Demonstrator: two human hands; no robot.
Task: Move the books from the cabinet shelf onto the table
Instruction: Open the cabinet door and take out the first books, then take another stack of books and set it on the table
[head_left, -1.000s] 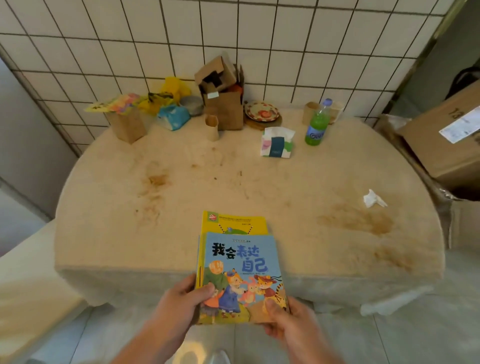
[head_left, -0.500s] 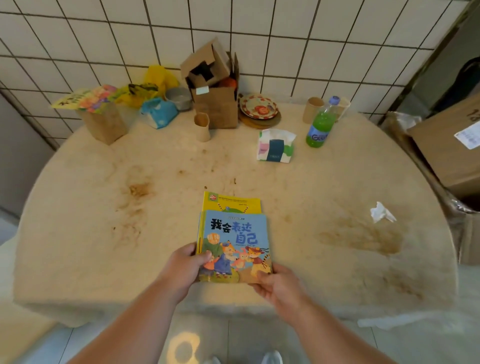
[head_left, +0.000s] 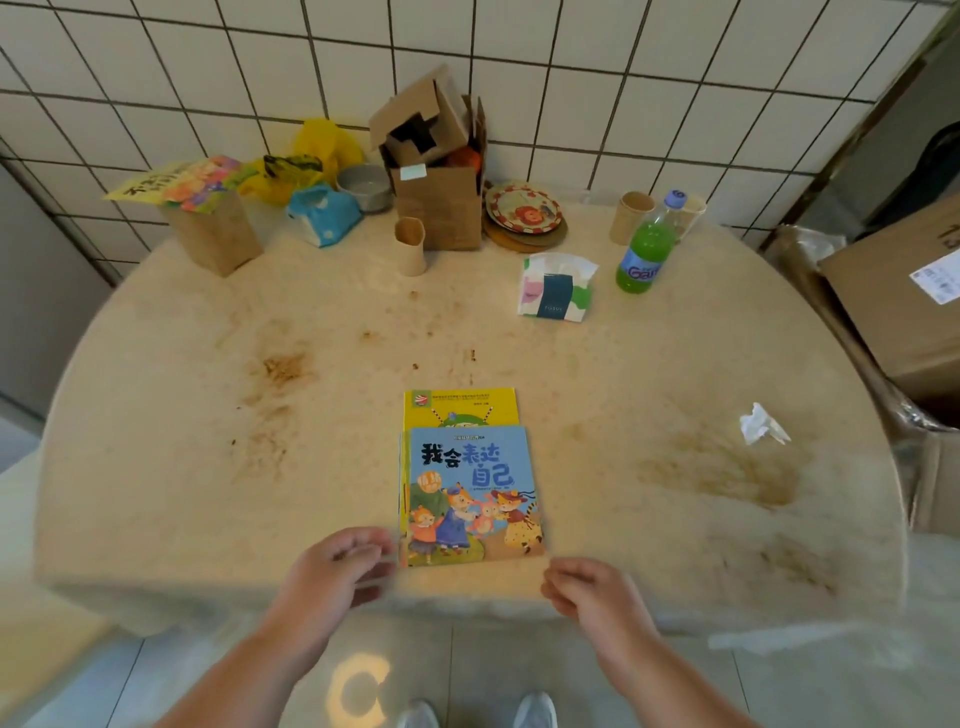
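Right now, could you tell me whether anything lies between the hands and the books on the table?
Nothing visible does. The books lie on the table, with the left hand and right hand empty beside their near corners.

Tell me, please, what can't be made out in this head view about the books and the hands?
- Yellow book: mostly covered by the blue book; more books beneath cannot be counted.
- Cabinet shelf: outside the frame.
- Left hand, right hand: motion-blurred, apparently off the books.
- Cardboard box: cut by the right edge.

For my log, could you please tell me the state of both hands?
Left hand: open, loosely curled, empty, beside the books.
Right hand: open, loosely curled, empty.
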